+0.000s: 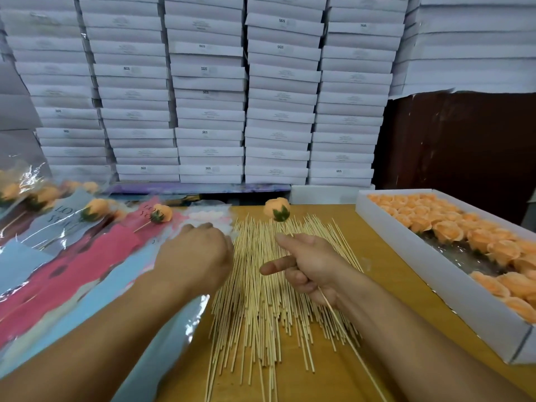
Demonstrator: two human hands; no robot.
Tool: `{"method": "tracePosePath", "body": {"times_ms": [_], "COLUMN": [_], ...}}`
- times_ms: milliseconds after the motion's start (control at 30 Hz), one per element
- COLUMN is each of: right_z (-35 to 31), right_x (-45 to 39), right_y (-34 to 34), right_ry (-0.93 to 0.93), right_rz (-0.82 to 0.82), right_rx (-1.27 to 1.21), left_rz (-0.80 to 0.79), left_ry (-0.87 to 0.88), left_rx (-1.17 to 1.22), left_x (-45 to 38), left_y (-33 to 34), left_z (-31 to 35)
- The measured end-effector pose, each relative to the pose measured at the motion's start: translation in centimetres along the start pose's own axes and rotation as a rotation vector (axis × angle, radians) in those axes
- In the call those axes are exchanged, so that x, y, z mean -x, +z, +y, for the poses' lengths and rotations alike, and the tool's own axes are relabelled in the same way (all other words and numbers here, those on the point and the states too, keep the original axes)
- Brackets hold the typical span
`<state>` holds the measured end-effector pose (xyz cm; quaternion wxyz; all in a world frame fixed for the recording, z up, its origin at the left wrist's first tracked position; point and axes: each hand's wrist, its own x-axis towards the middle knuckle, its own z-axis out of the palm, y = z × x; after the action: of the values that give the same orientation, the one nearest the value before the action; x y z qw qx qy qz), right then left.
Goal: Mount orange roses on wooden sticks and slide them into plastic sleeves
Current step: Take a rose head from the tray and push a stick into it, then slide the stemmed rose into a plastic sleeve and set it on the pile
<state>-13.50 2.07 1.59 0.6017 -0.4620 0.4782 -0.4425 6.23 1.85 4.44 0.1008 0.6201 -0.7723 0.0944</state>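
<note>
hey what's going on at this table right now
A person is putting orange roses on sticks. The right hand holds a stick topped with a rose above the loose pile of sticks. The left hand reaches to the plastic sleeves, where finished roses already lie. A white box holds more roses.

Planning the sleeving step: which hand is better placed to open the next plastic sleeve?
Left. The left hand already rests on the plastic sleeves, while the right hand grips the stick carrying the orange rose.
</note>
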Motion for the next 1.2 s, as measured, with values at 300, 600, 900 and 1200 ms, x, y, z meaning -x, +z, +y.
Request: {"method": "tracePosePath", "body": {"times_ms": [300, 600, 900, 1200], "right_z": [0.6, 0.0, -0.1, -0.1], "right_x": [-0.3, 0.3, 0.5, 0.9], "right_y": [0.0, -0.2, 0.1, 0.3], "right_ry": [-0.046, -0.043, -0.048, -0.052], "right_rz": [0.118, 0.040, 0.049, 0.082], "right_rx": [0.047, 0.100, 0.105, 0.189], "left_rz": [-0.208, -0.069, -0.256, -0.019], "left_ry": [0.178, -0.179, -0.446, -0.272], "left_rx": [-0.039, 0.468, 1.662, 1.711], "left_x": [5.7, 0.7, -1.5, -1.6], "left_y": [-0.5, 0.2, 3.0, 4.0], "left_z": [7.0, 2.7, 0.2, -1.4]}}
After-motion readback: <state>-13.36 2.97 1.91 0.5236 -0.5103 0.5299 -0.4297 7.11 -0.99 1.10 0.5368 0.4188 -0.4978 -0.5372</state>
